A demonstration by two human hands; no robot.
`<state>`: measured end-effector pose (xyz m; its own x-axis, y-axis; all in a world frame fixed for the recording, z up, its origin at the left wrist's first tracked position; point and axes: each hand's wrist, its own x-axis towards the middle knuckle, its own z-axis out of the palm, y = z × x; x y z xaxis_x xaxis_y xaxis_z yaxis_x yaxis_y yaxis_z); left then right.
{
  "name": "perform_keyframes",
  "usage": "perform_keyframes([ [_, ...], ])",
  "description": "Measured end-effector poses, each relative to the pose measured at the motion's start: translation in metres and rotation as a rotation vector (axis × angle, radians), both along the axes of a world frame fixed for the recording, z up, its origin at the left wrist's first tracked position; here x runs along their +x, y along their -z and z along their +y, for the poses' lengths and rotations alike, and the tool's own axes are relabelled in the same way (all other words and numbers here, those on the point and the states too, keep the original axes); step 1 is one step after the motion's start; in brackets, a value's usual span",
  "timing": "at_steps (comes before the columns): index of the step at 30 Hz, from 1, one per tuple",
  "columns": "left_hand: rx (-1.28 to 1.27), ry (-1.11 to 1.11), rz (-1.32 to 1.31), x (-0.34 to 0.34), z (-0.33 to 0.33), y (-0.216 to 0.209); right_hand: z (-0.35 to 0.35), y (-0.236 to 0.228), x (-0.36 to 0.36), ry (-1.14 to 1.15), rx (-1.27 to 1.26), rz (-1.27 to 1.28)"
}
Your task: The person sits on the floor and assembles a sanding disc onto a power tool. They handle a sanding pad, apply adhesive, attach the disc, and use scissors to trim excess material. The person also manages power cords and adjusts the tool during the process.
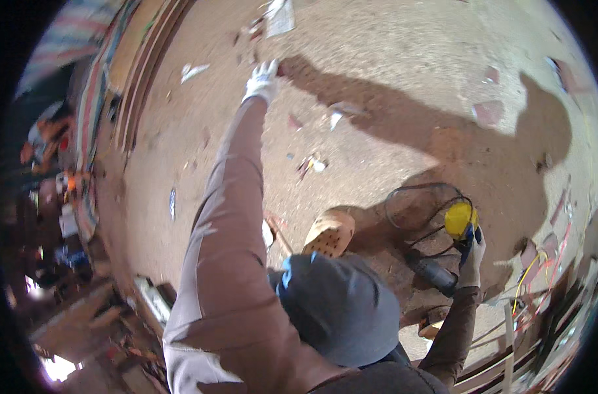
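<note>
My left hand (263, 80), in a white glove, reaches far forward, low over the dusty ground, fingers stretched out. A small dark reddish piece (281, 69) shows right beside its fingers; whether they touch it I cannot tell. On the right, my right hand (472, 257), in a pale glove with dark blue fingers, is closed at the edge of a round yellow disc (460, 220). Next to that hand is a dark cylindrical tool body (435, 274). A black cable (404, 188) loops around beside the disc. Whether disc and body are joined is hidden.
A tan clog with holes (332, 233) is on my foot. Paper scraps (280, 18) and reddish pieces (488, 112) litter the ground. Long brown boards (148, 72) and striped sheeting (92, 105) line the left. Wooden slats (509, 358) and coloured wires (525, 276) lie at lower right.
</note>
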<state>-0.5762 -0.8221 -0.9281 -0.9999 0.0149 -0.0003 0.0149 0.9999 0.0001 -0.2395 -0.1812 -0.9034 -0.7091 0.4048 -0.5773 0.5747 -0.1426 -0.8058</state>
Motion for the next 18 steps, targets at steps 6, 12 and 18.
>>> perform_keyframes([
  [6, -0.323, -0.381, -0.213, -0.009, -0.011, 0.011, 0.015, -0.029, -0.026, 0.286, -0.017, 0.168],
  [12, 1.272, -0.205, -0.373, 0.010, 0.117, -0.023, 0.061, 0.005, 0.019, 0.235, 0.489, -0.239],
  [18, 1.641, 0.122, -0.827, 0.111, 0.286, -0.120, -0.003, -0.015, -0.004, 0.122, 0.825, 0.219],
])
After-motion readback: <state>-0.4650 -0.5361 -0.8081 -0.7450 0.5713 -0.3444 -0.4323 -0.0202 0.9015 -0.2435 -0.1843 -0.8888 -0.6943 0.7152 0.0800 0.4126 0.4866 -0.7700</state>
